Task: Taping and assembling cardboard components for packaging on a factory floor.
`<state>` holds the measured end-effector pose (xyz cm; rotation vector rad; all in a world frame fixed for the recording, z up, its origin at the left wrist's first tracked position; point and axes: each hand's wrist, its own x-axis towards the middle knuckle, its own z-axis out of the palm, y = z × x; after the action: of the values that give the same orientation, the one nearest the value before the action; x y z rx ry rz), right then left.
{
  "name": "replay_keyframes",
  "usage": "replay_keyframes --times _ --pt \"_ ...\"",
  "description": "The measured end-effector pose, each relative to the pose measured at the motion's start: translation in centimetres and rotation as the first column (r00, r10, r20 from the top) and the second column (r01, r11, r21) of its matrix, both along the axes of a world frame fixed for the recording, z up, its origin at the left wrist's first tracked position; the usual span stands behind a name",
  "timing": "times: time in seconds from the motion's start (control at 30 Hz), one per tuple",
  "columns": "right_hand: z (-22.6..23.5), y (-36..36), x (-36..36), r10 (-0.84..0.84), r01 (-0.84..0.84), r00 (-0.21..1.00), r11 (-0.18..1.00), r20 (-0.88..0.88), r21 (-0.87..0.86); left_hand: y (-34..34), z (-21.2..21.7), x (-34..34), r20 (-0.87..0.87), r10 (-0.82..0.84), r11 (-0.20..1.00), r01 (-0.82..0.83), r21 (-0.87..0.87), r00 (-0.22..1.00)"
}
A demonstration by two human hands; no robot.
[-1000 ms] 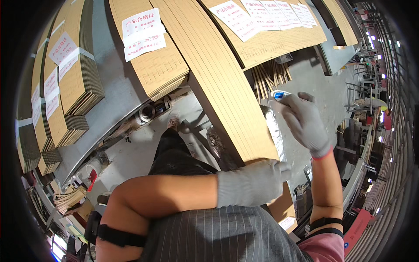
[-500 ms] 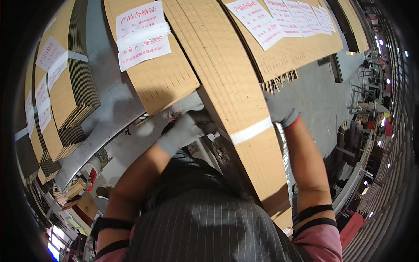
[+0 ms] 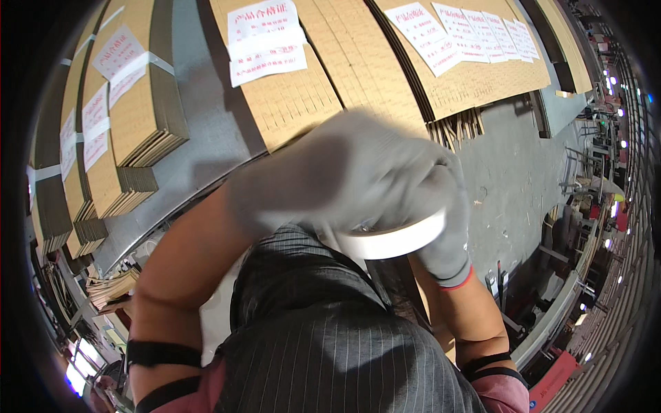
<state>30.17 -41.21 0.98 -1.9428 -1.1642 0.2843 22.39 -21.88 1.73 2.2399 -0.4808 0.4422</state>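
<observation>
Both my hands wear grey gloves and meet in front of my body, over the near part of a long cardboard stack (image 3: pixel 375 76). Between them is a roll of white tape (image 3: pixel 396 242), its rim showing below the fingers. My left hand (image 3: pixel 323 168), blurred by motion, is closed over the roll from the left and top. My right hand (image 3: pixel 446 224) is closed around its right side. The two hands cover most of the roll and part of the stack beneath.
A slotted cardboard stack (image 3: pixel 296 103) with a printed white slip (image 3: pixel 267 41) lies just beyond my left hand. Another slotted stack (image 3: pixel 482 82) with several slips is at the far right. Banded stacks (image 3: pixel 134 131) stand left on a grey metal table (image 3: pixel 206 89). Concrete floor (image 3: pixel 506 179) shows at right.
My left hand has risen from beside the long stack to above it. My right hand has come from the stack's right side to join it. The white tape roll now shows between them.
</observation>
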Motion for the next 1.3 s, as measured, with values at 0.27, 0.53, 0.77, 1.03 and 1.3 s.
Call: replay_keyframes --times 0.27,0.53,0.77,1.03,1.3 --pt "7.8 -2.7 9.0 0.298 -0.332 0.942 0.89 -0.153 -0.313 -2.4 -0.9 4.6 -0.363 -0.093 0.944 0.198 0.264 0.927" --pt "-3.2 -6.5 9.3 0.354 0.103 0.782 0.739 0.514 -0.665 -6.8 -0.8 3.7 -0.185 -0.092 0.895 0.163 0.415 0.978" --pt "10.8 -3.5 2.2 0.296 -0.197 0.912 0.923 0.285 -0.33 -7.0 2.2 -1.7 -0.499 0.01 0.852 -0.269 -0.449 0.866" --pt "3.2 -1.6 12.8 0.341 0.025 0.77 0.829 0.539 -0.559 0.0 -8.2 -7.7 -0.116 0.306 0.952 -0.306 0.024 0.945" --pt "-4.7 -4.0 8.9 -0.166 -0.139 0.654 0.933 -0.738 -0.333 -7.7 -19.5 -3.1 -0.43 -0.422 0.246 -0.356 -0.902 0.798"
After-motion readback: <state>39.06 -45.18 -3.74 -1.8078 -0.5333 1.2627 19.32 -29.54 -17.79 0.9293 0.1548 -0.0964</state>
